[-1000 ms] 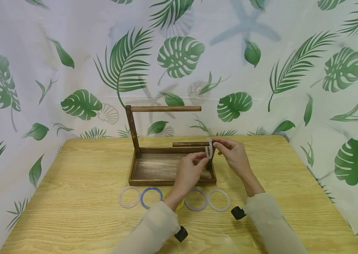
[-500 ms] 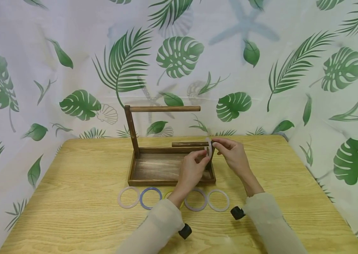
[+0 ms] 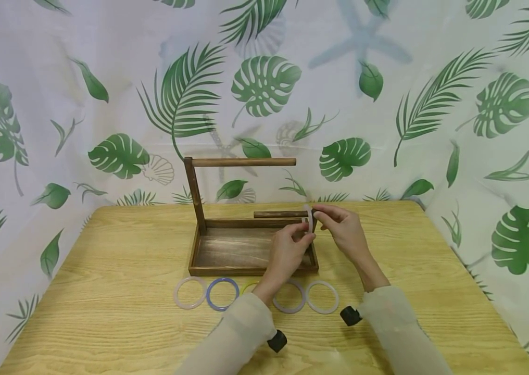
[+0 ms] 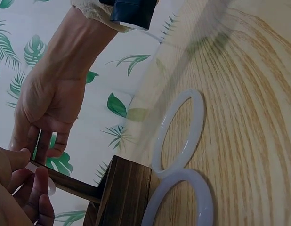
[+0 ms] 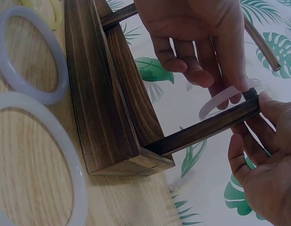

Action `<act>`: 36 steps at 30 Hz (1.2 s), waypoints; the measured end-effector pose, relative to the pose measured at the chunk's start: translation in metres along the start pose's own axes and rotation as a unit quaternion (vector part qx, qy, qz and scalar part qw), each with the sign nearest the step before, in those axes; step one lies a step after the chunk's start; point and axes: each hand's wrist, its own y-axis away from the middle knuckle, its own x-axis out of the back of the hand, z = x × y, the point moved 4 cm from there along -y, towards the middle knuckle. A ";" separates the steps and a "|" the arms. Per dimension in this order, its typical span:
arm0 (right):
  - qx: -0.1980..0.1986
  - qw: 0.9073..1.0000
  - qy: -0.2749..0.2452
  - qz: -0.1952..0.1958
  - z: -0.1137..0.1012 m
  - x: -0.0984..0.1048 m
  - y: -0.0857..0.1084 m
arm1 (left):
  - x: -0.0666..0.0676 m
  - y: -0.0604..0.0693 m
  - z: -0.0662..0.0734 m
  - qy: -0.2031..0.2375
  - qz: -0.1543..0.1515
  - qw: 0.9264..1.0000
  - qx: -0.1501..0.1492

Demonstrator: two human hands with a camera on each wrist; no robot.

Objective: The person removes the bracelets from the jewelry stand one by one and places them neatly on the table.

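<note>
A pale, whitish bangle (image 3: pixel 310 220) hangs around the right end of the lower bar (image 3: pixel 279 214) of a dark wooden stand. My left hand (image 3: pixel 289 250) pinches this bangle from the left, its fingertips close to the post. At the top of the right post (image 5: pixel 202 127), my right hand (image 3: pixel 346 232) grips the wood between thumb and fingers, right beside the bangle. Fingers partly cover the bangle in the left wrist view. Both hands (image 5: pixel 202 42) are near each other at the post's end in the right wrist view.
In front of the stand's tray (image 3: pixel 252 271) lies a row of bangles: pinkish (image 3: pixel 177 300), blue (image 3: pixel 223 309), yellow (image 3: pixel 249 285), lavender (image 3: pixel 303 298) and white (image 3: pixel 337 298). My left forearm partly covers the yellow one. Above the tray extends a higher bar (image 3: pixel 246 162).
My left hand has shifted slightly right, with the bangle pushed close to the right post. My right hand stays at the post's top.
</note>
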 end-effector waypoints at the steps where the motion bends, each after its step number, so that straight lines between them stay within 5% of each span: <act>1: -0.001 1.000 0.000 0.000 0.000 0.000 0.000 | 0.000 0.000 0.001 0.000 0.000 1.000 -0.003; 9: -0.001 1.000 -0.007 0.000 0.004 0.000 -0.001 | -0.002 -0.001 0.002 0.018 -0.001 1.000 -0.002; 18: 0.010 1.000 -0.021 0.011 0.036 0.001 -0.009 | 0.002 0.001 -0.004 0.043 0.036 0.998 0.017; 26: 0.012 1.000 -0.015 0.016 0.038 0.000 -0.009 | 0.007 0.001 -0.010 0.099 0.079 0.992 0.013; 36: 0.009 1.000 -0.008 0.013 0.037 0.000 -0.008 | 0.013 0.004 -0.015 0.133 0.096 0.986 0.023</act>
